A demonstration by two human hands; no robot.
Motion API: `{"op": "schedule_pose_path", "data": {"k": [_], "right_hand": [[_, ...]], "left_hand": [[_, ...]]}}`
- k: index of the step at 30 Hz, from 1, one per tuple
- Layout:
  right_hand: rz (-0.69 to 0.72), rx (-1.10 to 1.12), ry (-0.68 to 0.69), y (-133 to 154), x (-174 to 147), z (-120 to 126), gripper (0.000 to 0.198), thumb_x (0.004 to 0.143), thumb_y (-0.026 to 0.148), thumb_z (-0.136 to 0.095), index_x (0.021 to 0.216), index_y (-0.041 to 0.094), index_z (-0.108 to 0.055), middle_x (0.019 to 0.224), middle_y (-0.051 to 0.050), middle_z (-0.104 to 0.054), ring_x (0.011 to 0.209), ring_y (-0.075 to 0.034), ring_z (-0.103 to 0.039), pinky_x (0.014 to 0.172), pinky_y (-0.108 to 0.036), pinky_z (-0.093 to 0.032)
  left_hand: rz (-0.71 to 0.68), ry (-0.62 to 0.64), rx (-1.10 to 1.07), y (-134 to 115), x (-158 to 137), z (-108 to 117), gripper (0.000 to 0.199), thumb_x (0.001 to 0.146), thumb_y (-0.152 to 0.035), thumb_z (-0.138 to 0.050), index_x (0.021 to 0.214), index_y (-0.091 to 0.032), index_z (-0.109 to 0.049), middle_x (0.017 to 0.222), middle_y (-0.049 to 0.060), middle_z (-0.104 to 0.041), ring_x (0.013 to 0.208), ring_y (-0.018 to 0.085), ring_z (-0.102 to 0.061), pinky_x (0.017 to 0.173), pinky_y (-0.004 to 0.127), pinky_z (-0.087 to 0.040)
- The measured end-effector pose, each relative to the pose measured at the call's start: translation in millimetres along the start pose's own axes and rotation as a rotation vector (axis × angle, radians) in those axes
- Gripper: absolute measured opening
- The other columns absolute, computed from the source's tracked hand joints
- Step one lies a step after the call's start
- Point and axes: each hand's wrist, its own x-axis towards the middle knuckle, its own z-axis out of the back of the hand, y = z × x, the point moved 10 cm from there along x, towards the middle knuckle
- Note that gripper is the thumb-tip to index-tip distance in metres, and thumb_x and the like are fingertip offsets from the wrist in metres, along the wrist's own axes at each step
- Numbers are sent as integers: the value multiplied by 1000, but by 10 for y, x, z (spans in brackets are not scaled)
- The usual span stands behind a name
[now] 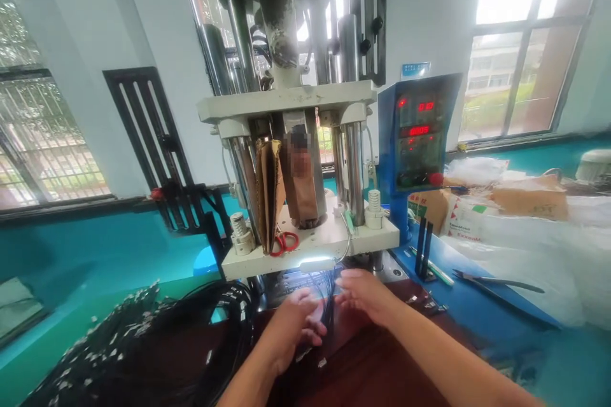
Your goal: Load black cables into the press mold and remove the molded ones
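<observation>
Several thin black cables (328, 296) hang down from the lower bed of a white press (312, 254), in the gap between my two hands. To their left is my left hand (300, 325), its fingers loosely bent and apart, close beside the cables. On the other side, my right hand (361, 296) has bent, spread fingers pointing toward the cables, just under the lit lamp (315, 264). Whether any fingertip touches a cable I cannot tell. A small metal connector (322, 362) lies on the dark red table (353, 362) below my hands.
Heaped black cables with metal ends (128, 343) cover the left. Red-handled scissors (285, 243) and folded cardboard (268, 194) rest on the press. At right are a blue control box (420, 133) with red digits, pliers (496, 283) and plastic bags (506, 229).
</observation>
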Motion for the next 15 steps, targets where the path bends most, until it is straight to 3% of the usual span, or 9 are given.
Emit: {"op": "schedule_pose_path", "data": {"k": [4,8,10,12,15], "right_hand": [[-44,139,112,-152,43,-184,19,72,31,-65,74,16,-54,68,1,-58,53,-10,-60,45,-17,-40],[-86,258,192,-221,-87,-244,22,73,34,-68,80,16,-57,67,3,-56,44,-6,-52,36,-15,-29],[-104,333,228,-176,-130,-273,23,73,33,-68,85,17,-57,75,1,-60,42,-4,-48,35,-15,-26],[-112,415,275,-99,-167,-316,24,74,32,-67,89,17,-56,85,-2,-64,43,-3,-45,36,-15,-27],[-109,516,311,-8,-217,-349,25,73,29,-64,93,18,-55,92,-3,-63,48,-4,-47,39,-15,-30]], "left_hand": [[55,44,-147,-4,208,-94,33,79,-42,-59,94,-14,-52,77,0,-53,50,7,-53,40,16,-32],[55,-9,-141,-27,-20,-96,46,84,-40,-52,122,-17,-44,81,3,-58,49,10,-55,39,19,-34],[-74,-138,79,-128,-241,-57,48,87,-39,-48,130,-20,-41,81,4,-62,55,15,-60,47,24,-46],[-329,-206,417,-286,-504,-174,39,89,-33,-47,128,-25,-48,86,5,-66,71,18,-65,69,29,-53],[-639,109,778,-123,-820,-692,33,90,-26,-48,119,-37,-58,109,1,-69,98,20,-65,92,30,-49]]}}
